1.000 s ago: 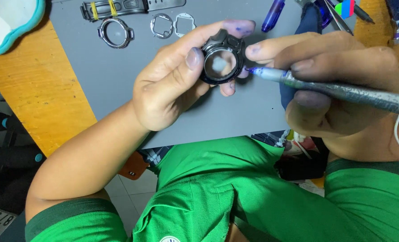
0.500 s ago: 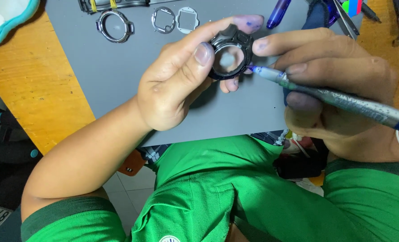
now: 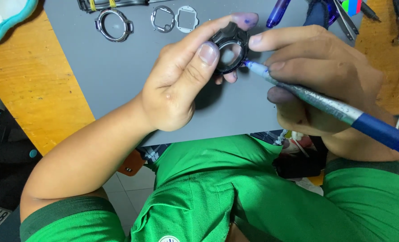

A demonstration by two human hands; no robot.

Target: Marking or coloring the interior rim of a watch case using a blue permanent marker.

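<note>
Watch case [image 3: 228, 47], black, round, clear glass

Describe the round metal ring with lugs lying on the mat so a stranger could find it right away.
Start at the grey mat on the orange table. Near its far left edge lies the round silver ring. Unlike the two smaller frames beside it, it has side lugs.

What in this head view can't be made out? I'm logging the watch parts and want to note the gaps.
- Back of the black watch case: hidden, head view, by the left hand fingers around it.
- Tool tip of the blue-handled tool: too small to tell whether it touches the case.
- Tool's far end: cut off by the right edge.
- Strap piece: cut by the top edge.
- Right hand palm: hidden by its own knuckles.
</note>
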